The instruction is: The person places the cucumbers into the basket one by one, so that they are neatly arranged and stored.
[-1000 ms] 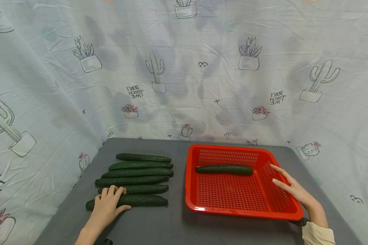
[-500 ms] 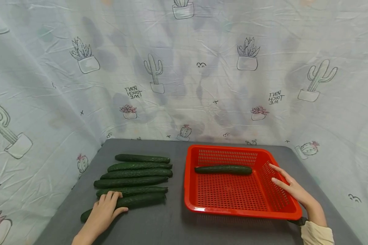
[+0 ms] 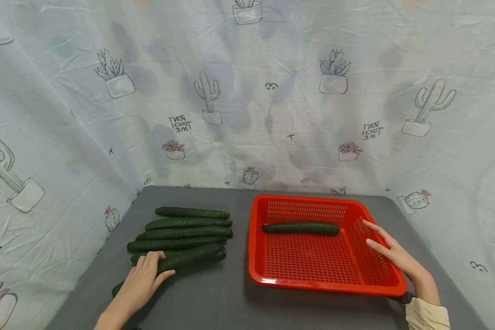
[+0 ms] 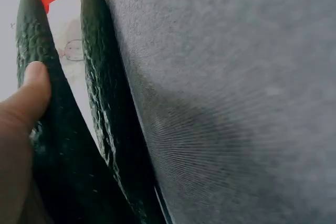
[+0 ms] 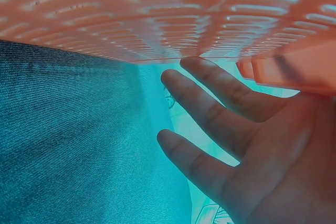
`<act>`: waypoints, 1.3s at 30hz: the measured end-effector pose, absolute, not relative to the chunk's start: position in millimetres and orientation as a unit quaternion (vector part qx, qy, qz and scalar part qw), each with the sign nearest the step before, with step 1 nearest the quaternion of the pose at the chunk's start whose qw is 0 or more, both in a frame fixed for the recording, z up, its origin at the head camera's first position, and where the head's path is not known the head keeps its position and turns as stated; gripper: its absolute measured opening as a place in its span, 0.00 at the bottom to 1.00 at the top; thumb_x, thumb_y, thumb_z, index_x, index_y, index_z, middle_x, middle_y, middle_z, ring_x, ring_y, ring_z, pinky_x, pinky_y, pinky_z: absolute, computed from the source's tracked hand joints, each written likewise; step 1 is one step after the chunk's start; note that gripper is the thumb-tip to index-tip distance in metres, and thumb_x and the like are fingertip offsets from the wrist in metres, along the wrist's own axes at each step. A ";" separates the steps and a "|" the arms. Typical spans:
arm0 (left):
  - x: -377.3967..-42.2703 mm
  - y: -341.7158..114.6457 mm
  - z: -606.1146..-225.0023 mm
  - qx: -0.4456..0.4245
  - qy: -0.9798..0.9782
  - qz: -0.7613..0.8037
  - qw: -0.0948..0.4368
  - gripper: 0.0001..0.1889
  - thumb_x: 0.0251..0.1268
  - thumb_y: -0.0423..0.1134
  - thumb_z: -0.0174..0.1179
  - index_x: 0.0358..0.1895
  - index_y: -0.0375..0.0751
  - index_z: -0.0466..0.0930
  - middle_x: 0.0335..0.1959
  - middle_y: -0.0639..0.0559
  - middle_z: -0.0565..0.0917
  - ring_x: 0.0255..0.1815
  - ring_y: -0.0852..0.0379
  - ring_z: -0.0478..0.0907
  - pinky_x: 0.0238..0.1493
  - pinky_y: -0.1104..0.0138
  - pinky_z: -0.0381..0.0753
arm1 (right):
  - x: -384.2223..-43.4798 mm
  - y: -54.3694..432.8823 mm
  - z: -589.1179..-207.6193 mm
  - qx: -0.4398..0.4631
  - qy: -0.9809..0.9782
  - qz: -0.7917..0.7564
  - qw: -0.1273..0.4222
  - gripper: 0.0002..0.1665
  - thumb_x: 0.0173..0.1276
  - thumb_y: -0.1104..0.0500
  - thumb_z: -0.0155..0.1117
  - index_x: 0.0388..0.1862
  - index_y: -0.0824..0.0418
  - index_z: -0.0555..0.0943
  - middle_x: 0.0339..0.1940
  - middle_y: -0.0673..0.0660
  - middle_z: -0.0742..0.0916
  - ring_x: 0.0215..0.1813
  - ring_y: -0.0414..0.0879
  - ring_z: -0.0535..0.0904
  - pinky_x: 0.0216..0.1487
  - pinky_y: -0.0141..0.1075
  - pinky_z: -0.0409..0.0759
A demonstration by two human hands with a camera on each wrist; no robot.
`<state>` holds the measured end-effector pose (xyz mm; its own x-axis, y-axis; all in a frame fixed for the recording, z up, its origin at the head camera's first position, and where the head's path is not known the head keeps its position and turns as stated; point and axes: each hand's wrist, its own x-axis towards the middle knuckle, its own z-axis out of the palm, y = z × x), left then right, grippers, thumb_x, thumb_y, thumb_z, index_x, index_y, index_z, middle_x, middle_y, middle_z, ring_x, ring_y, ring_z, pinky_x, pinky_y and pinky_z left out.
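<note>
My left hand [image 3: 138, 284] grips a dark green cucumber [image 3: 189, 258] at the near end of a row. Its right end is raised and lies across my view of the cucumber behind it. In the left wrist view the thumb [image 4: 38, 80] presses along the gripped cucumber [image 4: 63, 129], with a second cucumber [image 4: 107, 82] beside it. My right hand [image 3: 398, 257] reaches over the right rim of a red slotted basket [image 3: 327, 288], fingers spread and fairly straight. Three fingers [image 5: 205, 114] show close to the basket wall in the right wrist view; contact is unclear.
Several more cucumbers [image 3: 185, 233] lie side by side on the left of the grey table [image 3: 214, 302]. One cucumber [image 3: 301, 228] rests inside the basket near its back wall. A patterned cloth [image 3: 293, 110] hangs behind and at both sides.
The nearest cucumber has come into my left hand's grip and turned, its left end swinging nearer and its right end rising toward the neighbouring one. My right hand and the basket stay in place.
</note>
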<state>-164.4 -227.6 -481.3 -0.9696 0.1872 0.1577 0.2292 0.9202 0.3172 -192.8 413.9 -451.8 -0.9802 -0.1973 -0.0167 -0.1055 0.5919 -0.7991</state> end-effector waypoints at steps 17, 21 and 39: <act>-198.4 -215.5 -465.9 -0.188 -0.945 -0.112 0.242 0.25 0.51 0.54 0.67 0.44 0.44 0.66 0.34 0.54 0.68 0.29 0.61 0.59 0.28 0.69 0.62 | -191.0 414.4 -451.1 -0.082 0.890 -0.445 0.054 0.36 0.74 0.51 0.46 0.75 0.53 0.47 0.73 0.67 0.52 0.67 0.65 0.50 0.52 0.67 0.62; -204.7 -212.1 -457.1 -0.202 -0.939 -0.107 0.255 0.26 0.51 0.55 0.66 0.46 0.44 0.67 0.35 0.54 0.69 0.32 0.59 0.63 0.29 0.67 0.65 | -191.0 414.1 -450.5 -0.084 0.890 -0.445 0.054 0.35 0.74 0.52 0.46 0.75 0.54 0.47 0.73 0.67 0.52 0.68 0.65 0.50 0.52 0.67 0.61; -231.9 -180.6 -420.2 -0.254 -0.925 -0.084 0.271 0.25 0.54 0.59 0.62 0.45 0.43 0.72 0.36 0.52 0.71 0.32 0.56 0.64 0.30 0.65 0.66 | -192.0 413.9 -450.7 -0.090 0.896 -0.433 0.046 0.34 0.75 0.52 0.45 0.75 0.53 0.48 0.72 0.65 0.54 0.66 0.59 0.54 0.53 0.56 0.67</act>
<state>-231.9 -180.6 -420.2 -0.7239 0.4241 0.5442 0.5148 0.8571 0.0169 -192.0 413.9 -450.7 -0.9797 -0.2004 -0.0050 -0.1206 0.6092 -0.7838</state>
